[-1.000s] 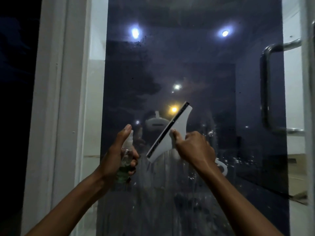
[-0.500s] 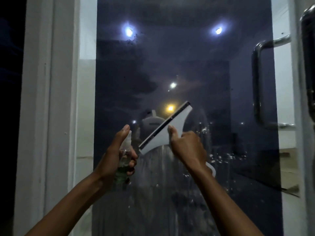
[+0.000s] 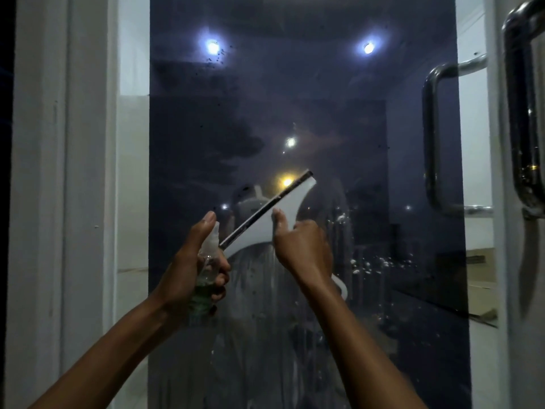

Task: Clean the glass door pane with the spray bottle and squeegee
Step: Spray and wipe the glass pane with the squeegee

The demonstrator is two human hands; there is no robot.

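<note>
Right now I see my right hand (image 3: pixel 303 249) wrapped around the handle of the white squeegee (image 3: pixel 277 214), thumb pressed flat up its back, with the handle's curved end poking out below my wrist. Its dark rubber blade lies against the glass door pane (image 3: pixel 295 98) and runs on a slant, the low end close to my left hand and the high end up and to the right of my right hand. My left hand (image 3: pixel 191 264) grips the small clear spray bottle (image 3: pixel 208 261) upright, fingers curled round its body and thumb raised beside the nozzle; greenish liquid shows in the lower part, below my fingers. Both hands sit close together, the bottle just beside the blade's lower tip. Below my hands the pane looks streaked and wet, and droplets speckle it to the right of my right hand. Further right, well apart from my right hand, a metal door handle (image 3: pixel 430 137) stands upright. Left of my left hand runs the pale door frame (image 3: pixel 59 172).
</note>
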